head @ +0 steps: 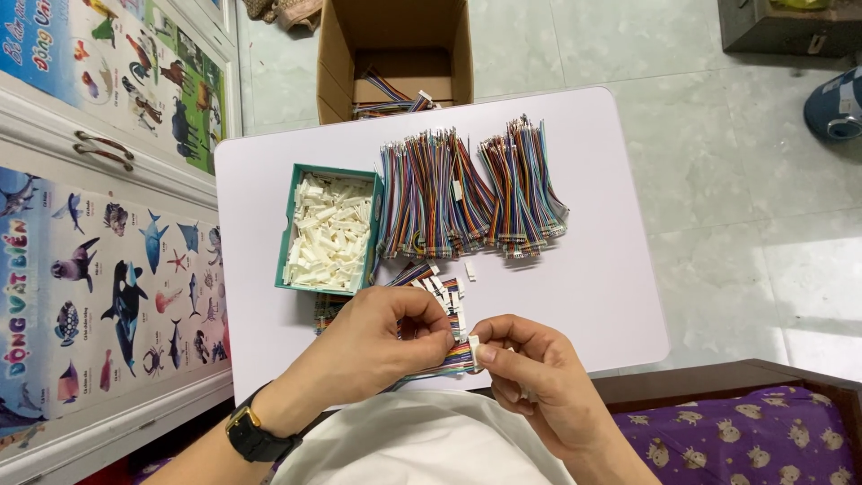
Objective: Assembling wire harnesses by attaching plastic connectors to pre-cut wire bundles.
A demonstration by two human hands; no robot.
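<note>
A pale tiled floor is seen beneath a small white desk (611, 296), with picture posters on the cabinet to the left and a patterned purple cloth at the lower right. An open cardboard box (395, 54) stands on the floor past the far edge of the desk; a few wire bundles lie inside it.

At the near edge, a flat bundle of coloured wires (444, 364) is pinched in the closed fingers of the left hand (377, 346), which bears a black wristwatch (256, 436). A small white plastic plug (473, 344) is gripped between thumb and forefinger of the right hand (539, 382) and is held against the end of that bundle. Whether it is fully seated cannot be told.

A green tray (292, 224) near the left edge is filled with loose white plugs. Two large heaps of wire bundles (467, 193) lie at the middle of the desk. A smaller pile (440, 292) lies just beyond the hands, with white plugs showing on some ends; one loose plug (470, 270) lies beside it.

It is judged that a small share has been fitted and the greater part remains.
</note>
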